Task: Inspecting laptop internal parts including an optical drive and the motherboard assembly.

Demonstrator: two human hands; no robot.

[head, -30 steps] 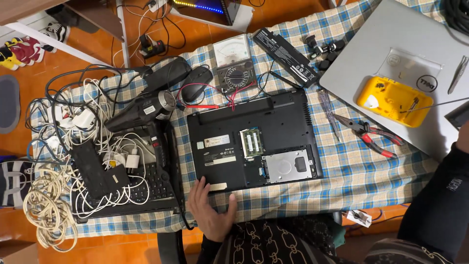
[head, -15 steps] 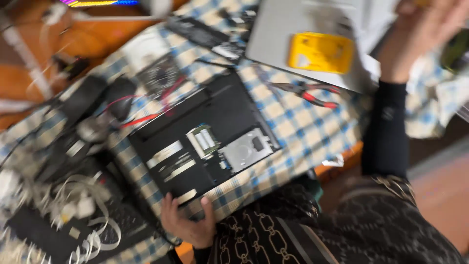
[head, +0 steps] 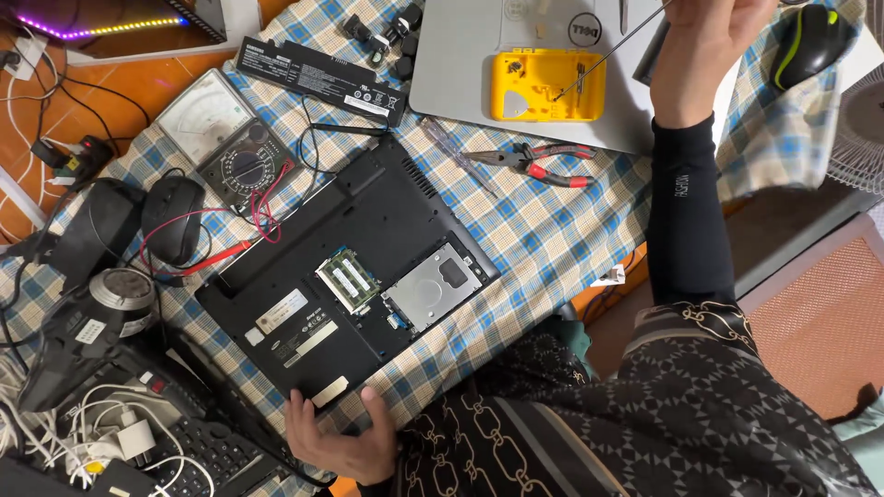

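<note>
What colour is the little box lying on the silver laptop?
Yellow. The small plastic box on the closed silver laptop shows best in the head view.

- The open laptop (head: pixel 354 267) lies in the middle of the table cloth (head: pixel 543 230).
- The left hand (head: pixel 343 440) rests at its 6 o'clock edge.
- The pliers (head: pixel 539 163) lie at 2 o'clock.
- The battery (head: pixel 319 79) lies at 12 o'clock.
- The meter (head: pixel 226 138) lies at 10 o'clock.
- The right hand (head: pixel 709 37) is up at 1 o'clock, over the shut laptop (head: pixel 460 64).

A table covered by a blue checked cloth (head: pixel 552 230) is seen. At its middle an opened black laptop (head: pixel 350 267) is laid underside up. Toward the far edge a black battery (head: pixel 318 78), a multimeter (head: pixel 226 138) and a silver laptop (head: pixel 516 74) are placed; red-handled pliers (head: pixel 539 164) are set between.
</note>
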